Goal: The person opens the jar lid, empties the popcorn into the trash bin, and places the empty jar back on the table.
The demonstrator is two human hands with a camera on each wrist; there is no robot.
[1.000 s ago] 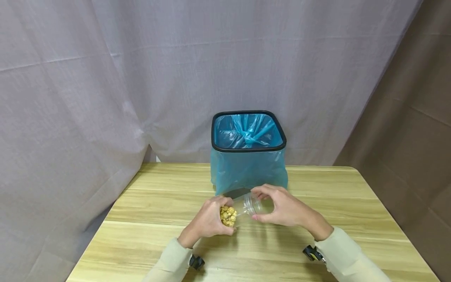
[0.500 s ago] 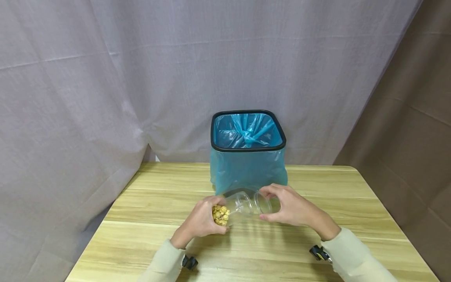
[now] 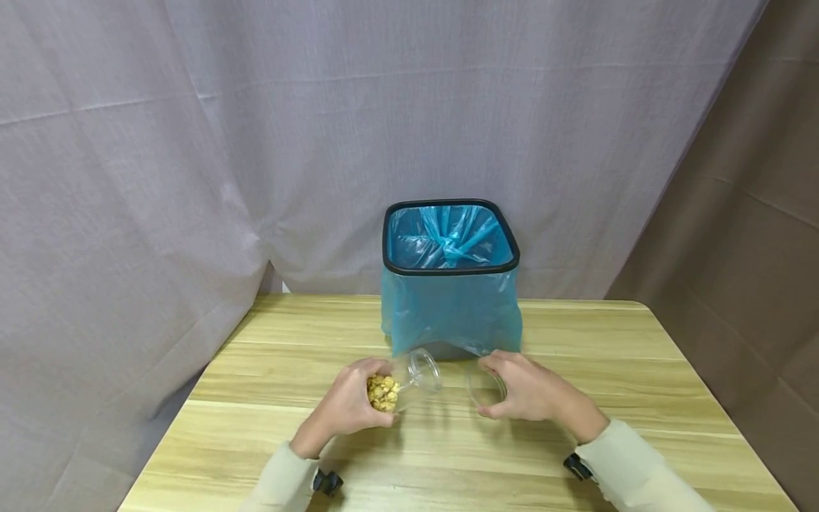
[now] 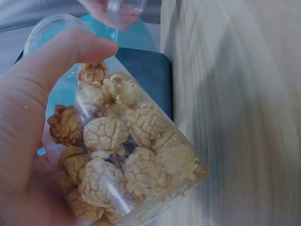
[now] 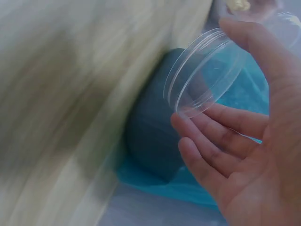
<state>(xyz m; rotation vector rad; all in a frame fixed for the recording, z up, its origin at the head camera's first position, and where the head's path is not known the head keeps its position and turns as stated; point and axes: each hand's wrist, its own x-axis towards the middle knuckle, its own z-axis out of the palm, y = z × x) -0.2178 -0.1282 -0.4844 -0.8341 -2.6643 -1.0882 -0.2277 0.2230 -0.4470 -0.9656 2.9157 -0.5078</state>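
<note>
My left hand [image 3: 352, 398] grips a clear plastic jar [image 3: 409, 377] tipped on its side, its open mouth facing right. Caramel popcorn [image 3: 382, 393] fills the bottom part of the jar; in the left wrist view the brown and pale popcorn pieces [image 4: 106, 134] show through the wall. My right hand [image 3: 531, 391] pinches a round clear lid [image 5: 202, 75] by its edge, between thumb and fingers. Lid and jar are apart, both held just above the table in front of the bin.
A trash bin with a black rim [image 3: 451, 272] and a blue bag [image 3: 454, 306] stands at the table's back edge. Pale wood table [image 3: 288, 341] lies under both hands. Grey curtains [image 3: 320, 142] hang behind and to the left, a brown one [image 3: 736, 299] on the right.
The lid has come off the jar's mouth. My left hand has moved left with the jar; my right hand has moved right with the lid, then slightly lower.
</note>
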